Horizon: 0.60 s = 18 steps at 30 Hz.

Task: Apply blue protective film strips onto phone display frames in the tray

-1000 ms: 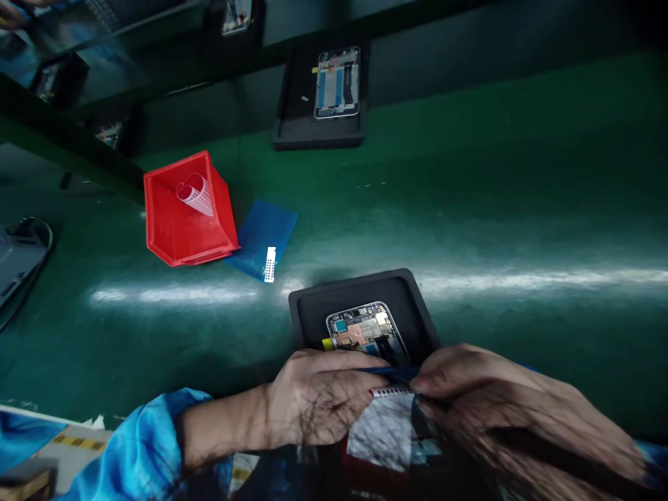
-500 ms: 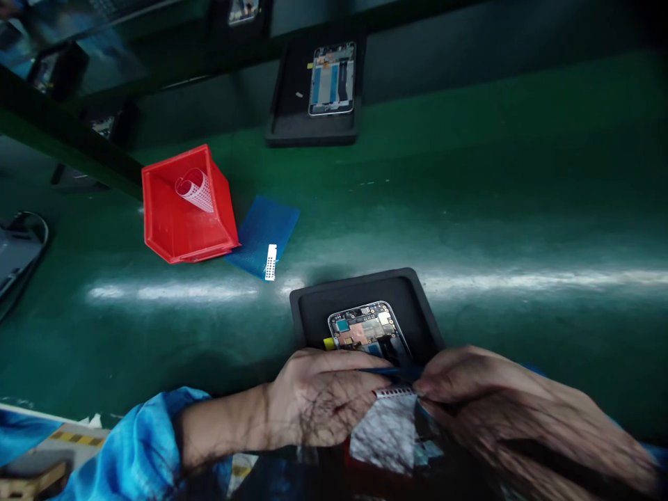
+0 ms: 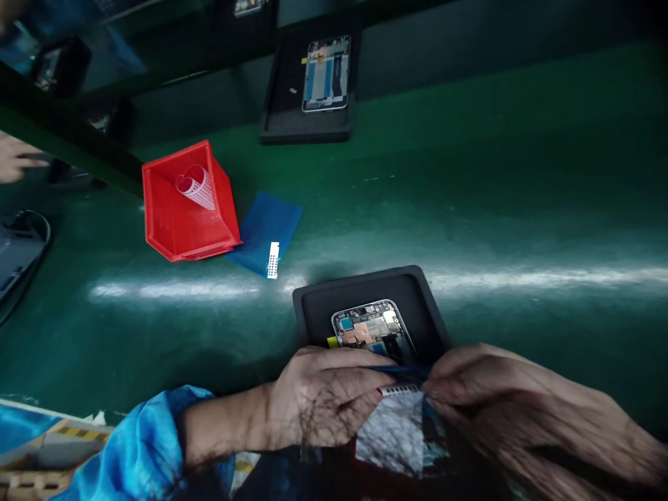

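Note:
An opened phone (image 3: 371, 327) with its circuit board showing lies in a black tray (image 3: 412, 299) near the front of the green table. My left hand (image 3: 323, 403) and my right hand (image 3: 501, 403) meet just in front of it. Between their fingertips they pinch a small white perforated strip (image 3: 399, 391) backed by a thin blue film (image 3: 401, 371). Both hands cover the near end of the phone and tray. My left sleeve (image 3: 140, 445) is blue.
A red bin (image 3: 185, 209) holding a curled perforated sheet stands at left, with a blue sheet (image 3: 266, 233) and white strip (image 3: 272, 260) beside it. A second tray with a phone (image 3: 324, 73) sits at the back. Another person's hand (image 3: 15, 160) shows at far left.
The view has shifted slightly; my hands keep their pinch on the strip. Another person's hand has come into view at the far left edge.

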{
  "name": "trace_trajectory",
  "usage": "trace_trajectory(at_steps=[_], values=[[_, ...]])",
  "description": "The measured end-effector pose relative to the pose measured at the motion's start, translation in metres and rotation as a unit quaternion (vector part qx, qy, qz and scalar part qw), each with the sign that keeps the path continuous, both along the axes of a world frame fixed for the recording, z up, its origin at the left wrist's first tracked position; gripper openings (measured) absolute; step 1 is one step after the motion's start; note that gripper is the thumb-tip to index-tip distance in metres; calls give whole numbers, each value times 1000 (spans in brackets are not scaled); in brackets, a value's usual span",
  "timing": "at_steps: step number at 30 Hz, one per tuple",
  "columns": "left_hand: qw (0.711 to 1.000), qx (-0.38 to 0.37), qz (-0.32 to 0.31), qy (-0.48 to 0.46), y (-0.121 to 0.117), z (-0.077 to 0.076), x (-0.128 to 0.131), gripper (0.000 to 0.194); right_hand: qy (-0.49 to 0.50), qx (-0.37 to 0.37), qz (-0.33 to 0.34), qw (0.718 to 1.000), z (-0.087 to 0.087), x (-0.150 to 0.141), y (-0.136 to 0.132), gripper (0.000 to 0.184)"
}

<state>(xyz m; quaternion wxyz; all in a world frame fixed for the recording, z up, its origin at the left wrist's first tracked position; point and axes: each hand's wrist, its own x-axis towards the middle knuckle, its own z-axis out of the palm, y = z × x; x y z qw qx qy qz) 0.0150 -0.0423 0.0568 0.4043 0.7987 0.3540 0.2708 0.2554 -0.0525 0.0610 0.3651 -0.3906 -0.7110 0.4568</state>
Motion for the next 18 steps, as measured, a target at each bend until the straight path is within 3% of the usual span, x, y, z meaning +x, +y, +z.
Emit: trace_trajectory(at_steps=[3, 7, 13, 18], values=[[1000, 2, 6, -4, -1, -1, 0, 15, 29, 10, 21, 999, -6, 3, 2, 20], [1000, -16, 4, -8, -1, -2, 0, 16, 50, -1, -28, 998, -10, 1, 2, 28], [1000, -17, 8, -12, 0, -1, 0, 16, 14, 11, 15, 1000, -8, -2, 0, 19], [1000, -8, 9, -7, 0, -1, -1, 15, 13, -19, -21, 1000, -5, -4, -1, 18]])
